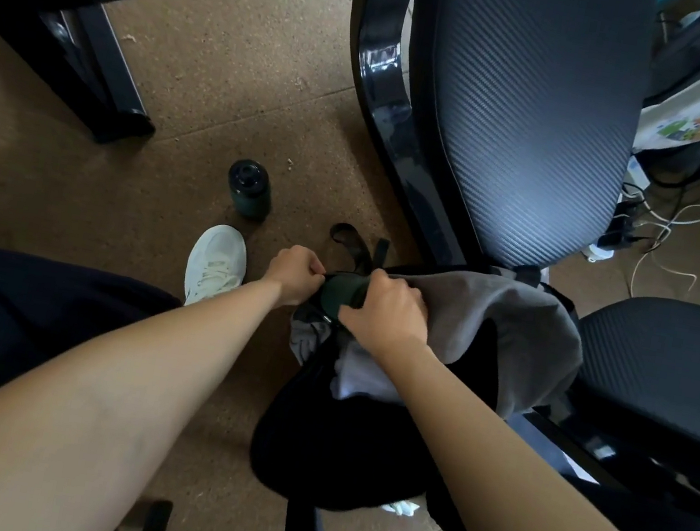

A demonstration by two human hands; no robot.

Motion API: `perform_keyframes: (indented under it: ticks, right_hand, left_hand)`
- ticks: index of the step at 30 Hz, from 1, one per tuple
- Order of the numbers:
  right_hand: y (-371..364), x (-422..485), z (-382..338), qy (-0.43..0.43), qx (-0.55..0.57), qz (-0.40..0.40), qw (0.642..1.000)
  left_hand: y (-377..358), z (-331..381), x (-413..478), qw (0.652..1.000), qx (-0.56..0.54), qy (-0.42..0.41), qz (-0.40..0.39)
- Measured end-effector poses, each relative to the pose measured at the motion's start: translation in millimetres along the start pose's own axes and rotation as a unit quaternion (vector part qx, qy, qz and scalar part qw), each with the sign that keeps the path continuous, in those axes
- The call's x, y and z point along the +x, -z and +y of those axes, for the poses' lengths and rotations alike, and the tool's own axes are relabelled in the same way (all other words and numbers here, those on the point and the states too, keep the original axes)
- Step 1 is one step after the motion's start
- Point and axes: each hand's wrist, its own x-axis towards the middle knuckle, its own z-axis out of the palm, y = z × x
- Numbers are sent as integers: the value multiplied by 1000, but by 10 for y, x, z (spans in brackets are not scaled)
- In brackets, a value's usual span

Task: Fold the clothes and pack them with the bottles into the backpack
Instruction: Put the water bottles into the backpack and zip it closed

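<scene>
At centre frame our left hand (295, 274) pinched the backpack (331, 447) at its rim; our right hand (382, 312) clutched the grey garment (527, 327); we judged a wide-held mouth would ease stuffing.

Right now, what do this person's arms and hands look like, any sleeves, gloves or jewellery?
Both forearms are bare as far up as the view shows: no sleeves. The left hand and the right hand wear no gloves, and I see no watch, bracelet or ring. Also worn: a dark garment over the legs and a white lace-up shoe.
</scene>
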Motion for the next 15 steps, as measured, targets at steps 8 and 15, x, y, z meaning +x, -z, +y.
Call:
perform_keyframes:
  ticks: [8,15]
  right_hand:
    - [-202,101,-117,4,-72,11,997]
    - [-86,-10,9,42,56,-1,998]
  left_hand:
    - [5,-44,-33,1000,18,17,-17]
    - [51,10,-110,1000,18,-16,-10]
